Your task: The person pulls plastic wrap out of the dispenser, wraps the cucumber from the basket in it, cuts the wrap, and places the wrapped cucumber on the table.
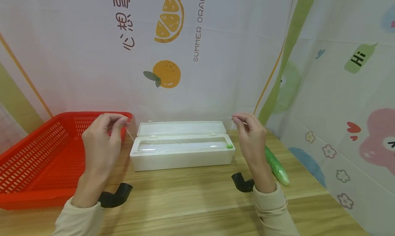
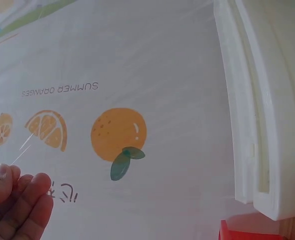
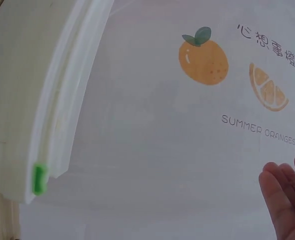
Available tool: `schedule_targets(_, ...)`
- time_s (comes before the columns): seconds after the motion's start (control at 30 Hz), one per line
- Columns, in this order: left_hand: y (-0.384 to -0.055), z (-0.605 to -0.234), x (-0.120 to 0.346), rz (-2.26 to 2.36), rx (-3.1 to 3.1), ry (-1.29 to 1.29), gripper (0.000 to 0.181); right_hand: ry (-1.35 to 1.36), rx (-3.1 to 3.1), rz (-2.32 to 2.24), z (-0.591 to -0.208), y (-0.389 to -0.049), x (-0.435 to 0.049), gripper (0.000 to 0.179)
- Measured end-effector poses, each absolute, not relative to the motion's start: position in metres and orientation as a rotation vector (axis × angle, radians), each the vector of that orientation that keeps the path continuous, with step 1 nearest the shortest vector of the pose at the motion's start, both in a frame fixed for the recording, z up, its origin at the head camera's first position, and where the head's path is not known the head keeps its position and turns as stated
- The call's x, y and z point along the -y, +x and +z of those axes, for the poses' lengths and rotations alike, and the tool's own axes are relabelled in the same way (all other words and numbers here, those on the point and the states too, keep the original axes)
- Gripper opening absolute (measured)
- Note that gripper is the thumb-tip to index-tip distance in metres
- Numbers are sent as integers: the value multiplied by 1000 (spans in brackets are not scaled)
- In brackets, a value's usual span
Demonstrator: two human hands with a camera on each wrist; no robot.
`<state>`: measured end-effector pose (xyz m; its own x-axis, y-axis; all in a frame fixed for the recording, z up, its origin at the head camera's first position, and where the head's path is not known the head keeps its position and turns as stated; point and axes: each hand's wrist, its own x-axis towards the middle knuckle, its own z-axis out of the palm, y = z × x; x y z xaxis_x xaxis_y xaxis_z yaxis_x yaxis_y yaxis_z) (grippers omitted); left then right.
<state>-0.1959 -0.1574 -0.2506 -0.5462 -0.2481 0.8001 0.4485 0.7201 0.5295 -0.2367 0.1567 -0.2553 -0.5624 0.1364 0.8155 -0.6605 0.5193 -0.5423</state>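
Note:
A clear sheet of cling film [image 1: 182,121] stretches between both hands, and its edges slant down to a white cling film dispenser box [image 1: 182,161]. The box's lid is raised at the back, and a small green slider [image 1: 229,146] sits at the right end of its top. My left hand [image 1: 103,140] pinches the film's left corner between thumb and fingers, above the box's left end. At the opposite corner, my right hand [image 1: 251,136] pinches the film above the right end. In the right wrist view its fingers [image 3: 280,200] show only partly.
A red plastic basket [image 1: 40,194] stands on the left of the wooden table [image 1: 185,201]. Behind my right forearm lies a green cucumber [image 1: 276,165] with a shiny wrapped look. A printed curtain [image 1: 216,85] hangs behind the box. One black curved piece [image 1: 118,196] shows beside each wrist.

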Motion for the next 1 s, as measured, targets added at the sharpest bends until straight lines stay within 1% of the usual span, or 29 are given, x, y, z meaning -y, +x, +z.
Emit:
schedule_targets(0.43,-183,-243,157,-853,2018,-133,21,575,1976,1046,-247,-219,-150,9)
schedule_targets(0.57,-177,-241,158,-824,2057,-142,19,613,2043,952,-242,-209,-151,6)
schedule_targets(0.73,-168,-239,161,-780,2109,-165,15,633,2143,804,-235,-193,-161,5)
schedule_targets(1.0,-148,-243,168,-731,2221,-249,13,598,2507,730,-229,-168,-189,7)
